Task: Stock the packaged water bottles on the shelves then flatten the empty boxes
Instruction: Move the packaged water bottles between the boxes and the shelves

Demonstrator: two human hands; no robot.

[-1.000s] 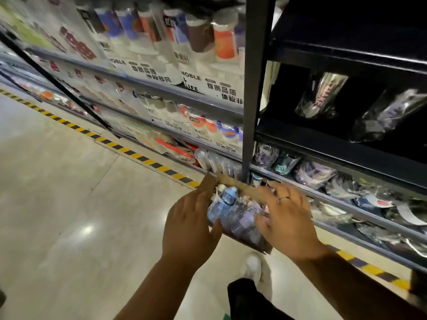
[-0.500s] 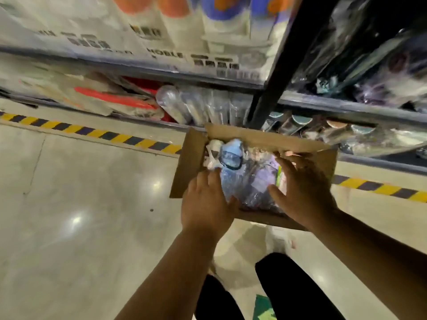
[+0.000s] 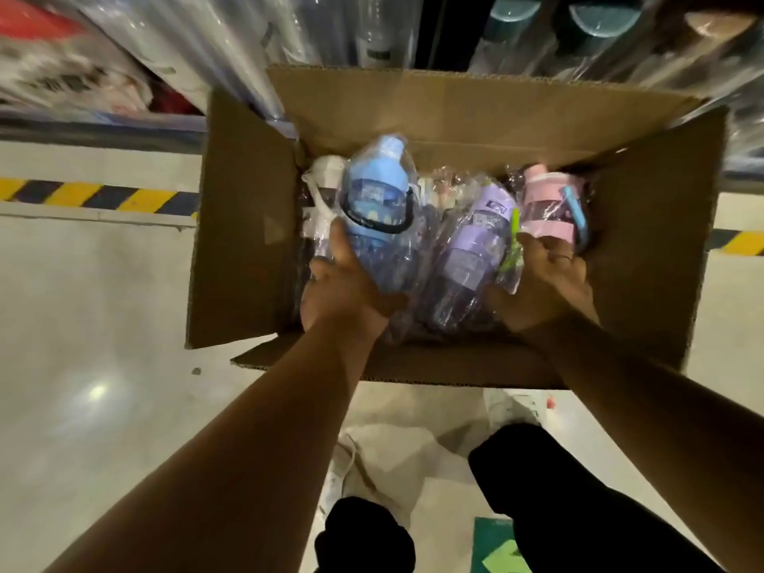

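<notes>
An open cardboard box (image 3: 645, 258) stands on the floor in front of the bottom shelf, flaps spread. Inside lie several water bottles in clear plastic wrap. My left hand (image 3: 345, 291) grips the lower body of a blue-lidded bottle (image 3: 378, 200) with a black carry loop. My right hand (image 3: 545, 279) is curled around a purple bottle (image 3: 471, 258), thumb on its near side. A pink bottle (image 3: 547, 208) lies just beyond my right fingers. A white-lidded bottle (image 3: 326, 175) lies at the box's far left.
Wrapped bottles fill the bottom shelf (image 3: 372, 31) just past the box. Yellow-and-black floor tape (image 3: 95, 196) runs along the shelf foot. My legs and shoes (image 3: 364, 461) stand right behind the box. A green floor marker (image 3: 496, 547) lies by my right leg.
The view dropped from the shelves down into the box, now close. Both hands moved from the box's top edge in among the bottles, and each has taken hold of one.
</notes>
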